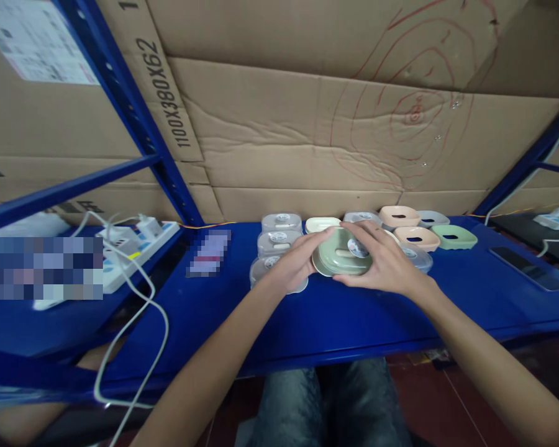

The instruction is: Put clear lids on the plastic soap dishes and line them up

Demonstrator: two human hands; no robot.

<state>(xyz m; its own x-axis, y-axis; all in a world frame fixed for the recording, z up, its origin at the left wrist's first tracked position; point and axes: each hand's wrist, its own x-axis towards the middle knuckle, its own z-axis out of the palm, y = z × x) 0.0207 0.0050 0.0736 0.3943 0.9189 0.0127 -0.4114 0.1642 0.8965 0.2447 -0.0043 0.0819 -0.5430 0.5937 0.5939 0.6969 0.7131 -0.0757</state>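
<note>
**Green dish in both hands**

My left hand (294, 264) and right hand (386, 264) clasp the green dish (342, 251) above the blue shelf (335, 316), right of the clear lids (279, 239). I judge I'm fitting its parts; next, firm, even pressure.

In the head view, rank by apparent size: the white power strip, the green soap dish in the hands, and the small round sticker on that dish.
1. White power strip, though it sits to one side, so only roughly.
2. Green soap dish, held between left hand and right hand.
3. Round sticker, clearly smallest.
</note>
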